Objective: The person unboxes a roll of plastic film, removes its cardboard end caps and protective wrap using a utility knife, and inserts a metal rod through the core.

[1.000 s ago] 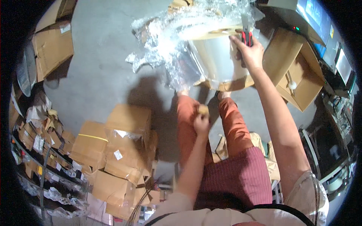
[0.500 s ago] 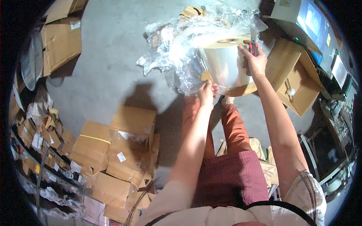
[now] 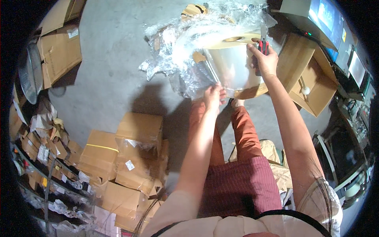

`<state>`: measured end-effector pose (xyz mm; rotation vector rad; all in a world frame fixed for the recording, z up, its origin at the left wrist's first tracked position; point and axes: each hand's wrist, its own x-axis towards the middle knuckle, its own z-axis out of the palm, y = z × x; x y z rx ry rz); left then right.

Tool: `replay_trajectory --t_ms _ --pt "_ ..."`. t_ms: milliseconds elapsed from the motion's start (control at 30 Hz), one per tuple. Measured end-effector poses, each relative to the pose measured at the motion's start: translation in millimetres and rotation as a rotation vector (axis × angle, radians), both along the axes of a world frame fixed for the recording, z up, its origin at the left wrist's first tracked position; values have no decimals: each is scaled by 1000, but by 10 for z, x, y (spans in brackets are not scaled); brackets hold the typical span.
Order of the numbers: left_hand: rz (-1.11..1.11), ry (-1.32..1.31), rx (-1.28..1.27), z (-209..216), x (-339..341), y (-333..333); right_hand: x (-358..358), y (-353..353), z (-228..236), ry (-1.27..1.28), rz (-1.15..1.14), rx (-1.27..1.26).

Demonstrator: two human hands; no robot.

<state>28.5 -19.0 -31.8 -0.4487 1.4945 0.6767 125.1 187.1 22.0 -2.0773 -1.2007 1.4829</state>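
A large roll of clear film [image 3: 231, 71] with a cardboard core stands upright before my feet. My right hand [image 3: 267, 62] is closed around a red and black utility knife [image 3: 263, 48], its blade out and pointing away from me, beside the roll's right side. My left hand [image 3: 214, 96] is at the roll's lower left edge, fingers loosely curled and apart, with nothing visible in them. Crumpled clear plastic wrap [image 3: 169, 51] spreads behind and left of the roll. A small tan piece [image 3: 198, 57] lies on that wrap, apart from my left hand.
An open cardboard box [image 3: 316, 81] sits to the right, below a machine with a lit screen [image 3: 325, 17]. Stacked cartons [image 3: 138, 158] stand at the lower left, near a rack holding scraps [image 3: 51, 173]. Another carton [image 3: 61, 51] is at the far left on the grey floor [image 3: 110, 51].
The tan piece has left my left hand's fingertips and now lies farther away and to the left on the wrap. My right hand still grips the knife in nearly the same place.
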Motion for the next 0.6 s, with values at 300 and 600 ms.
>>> replay_trajectory --t_ms 300,600 --pt "159 -124 -79 22 272 -34 49 13 -88 49 -23 -5" --pt "130 -128 -186 -140 158 132 61 23 -103 13 -20 27"
